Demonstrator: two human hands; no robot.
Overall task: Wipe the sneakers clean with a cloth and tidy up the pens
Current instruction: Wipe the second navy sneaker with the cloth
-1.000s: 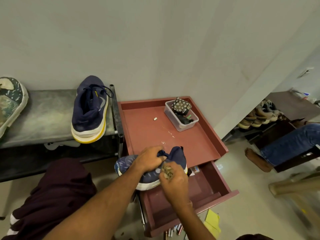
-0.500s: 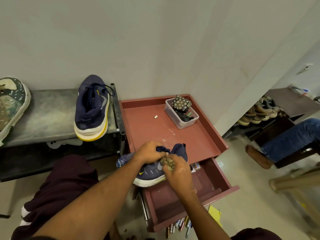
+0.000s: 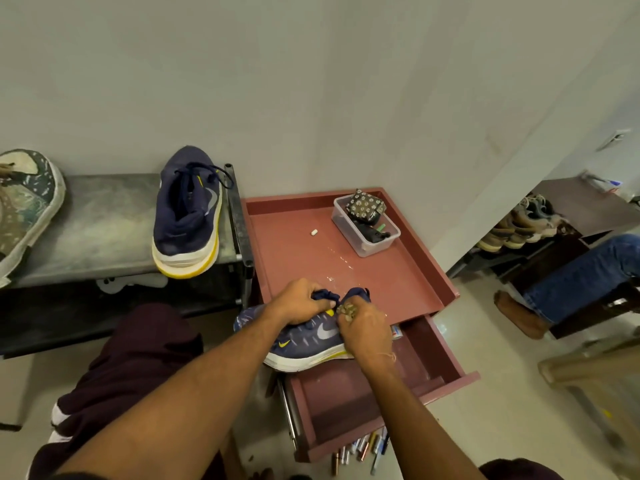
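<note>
Shoes sit on the grey shelf (image 3: 104,233) at the left: a patterned shoe (image 3: 24,209) at the edge of view, and near the shelf's right end a navy sneaker (image 3: 188,216) with a yellow-edged sole, toe toward the wall. Just right of it stands the red surface (image 3: 391,271). Across its front edge, over the open drawer (image 3: 367,403), lies the second sneaker (image 3: 304,341). The left hand (image 3: 299,303) grips it at the tongue and laces, fingers curled tight. The right hand (image 3: 365,332) has its fingers closed round a bunched cloth (image 3: 346,310), which touches the sneaker's collar. The pens (image 3: 363,445) lie in a loose cluster below the drawer's front — partly hidden by it. A clear box (image 3: 367,230) sits at the back right corner, and a leg (image 3: 581,271) in jeans shows at far right.
</note>
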